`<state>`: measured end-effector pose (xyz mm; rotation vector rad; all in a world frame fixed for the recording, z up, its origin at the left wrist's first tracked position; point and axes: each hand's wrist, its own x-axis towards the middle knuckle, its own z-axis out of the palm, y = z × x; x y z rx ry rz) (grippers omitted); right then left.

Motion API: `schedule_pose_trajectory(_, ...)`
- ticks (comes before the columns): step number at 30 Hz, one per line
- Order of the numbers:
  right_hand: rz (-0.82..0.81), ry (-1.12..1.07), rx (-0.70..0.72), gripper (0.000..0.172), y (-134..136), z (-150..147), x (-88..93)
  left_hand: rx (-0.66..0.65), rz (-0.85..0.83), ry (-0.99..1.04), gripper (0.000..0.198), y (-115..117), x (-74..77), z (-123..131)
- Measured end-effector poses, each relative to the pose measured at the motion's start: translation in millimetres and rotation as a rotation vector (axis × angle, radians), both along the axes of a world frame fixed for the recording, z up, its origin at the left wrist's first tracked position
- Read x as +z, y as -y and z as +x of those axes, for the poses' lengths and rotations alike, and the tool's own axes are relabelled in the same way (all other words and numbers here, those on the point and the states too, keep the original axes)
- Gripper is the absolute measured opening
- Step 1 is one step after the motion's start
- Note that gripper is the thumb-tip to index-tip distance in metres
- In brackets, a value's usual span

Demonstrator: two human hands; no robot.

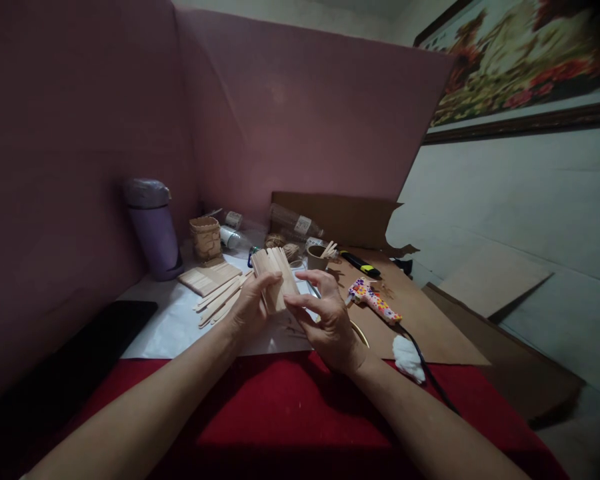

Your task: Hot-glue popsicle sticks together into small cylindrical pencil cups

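My left hand point(254, 300) grips a panel of pale wooden craft sticks point(276, 270) laid side by side, held tilted above the table with the thumb across its face. Close to the panel's right edge is my right hand point(329, 313), its thumb and fingers apart. One of its fingertips meets or nearly meets the lower right edge; I cannot tell which. Left of the hands, several loose craft sticks point(220, 305) lie fanned out on white paper. Behind them rests a flat craft-stick panel point(210, 277).
A floral glue gun point(373, 300), yellow-black box cutter point(360, 263) and white cloth point(409, 359) lie on the right. A cup point(317, 259) with sticks, clear plastic bottles point(295, 220), a small woven basket point(206, 239) and purple tumbler point(155, 233) stand or lie behind.
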<state>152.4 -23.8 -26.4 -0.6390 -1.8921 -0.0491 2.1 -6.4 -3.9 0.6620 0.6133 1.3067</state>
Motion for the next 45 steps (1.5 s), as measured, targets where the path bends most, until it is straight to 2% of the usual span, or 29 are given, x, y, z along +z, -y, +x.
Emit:
schedule_pose_trajectory(3, -0.004, -0.002, 0.013, 0.019, 0.9, 0.1, 0.5, -0.026, 0.004, -0.033, 0.035, 1.6, -0.3, -0.3)
schedule_pose_trajectory(7, -0.012, -0.012, 0.022, 0.017, 1.3, 0.2, 1.2, 0.006, 0.058, -0.055, 0.030, 2.0, -0.5, -0.1)
schedule_pose_trajectory(16, -0.030, -0.036, 0.043, 0.014, -0.2, -0.1, -0.6, -0.071, 0.048, -0.036, 0.037, -0.4, 0.8, -3.3)
schedule_pose_trajectory(21, -0.034, -0.036, 0.043, 0.016, 1.5, 0.3, 1.5, -0.068, 0.064, -0.039, 0.040, -0.7, -0.7, -4.2)
schedule_pose_trajectory(26, -0.046, -0.047, 0.054, 0.017, 2.0, 0.8, 1.9, -0.134, -0.015, -0.021, 0.042, -0.3, -0.9, -4.9)
schedule_pose_trajectory(35, -0.036, -0.109, 0.035, 0.023, 5.9, 1.3, 5.4, -0.020, 0.019, -0.039, 0.040, -3.3, -0.8, -2.4)
schedule_pose_trajectory(40, -0.008, -0.021, 0.025, 0.023, 4.3, 0.6, 4.0, -0.072, -0.016, -0.025, 0.040, -3.8, -2.2, -3.6)
schedule_pose_trajectory(45, 0.011, -0.021, 0.026, 0.020, 1.0, 0.6, 1.5, -0.059, -0.014, -0.015, 0.037, -3.8, -3.4, -3.0)
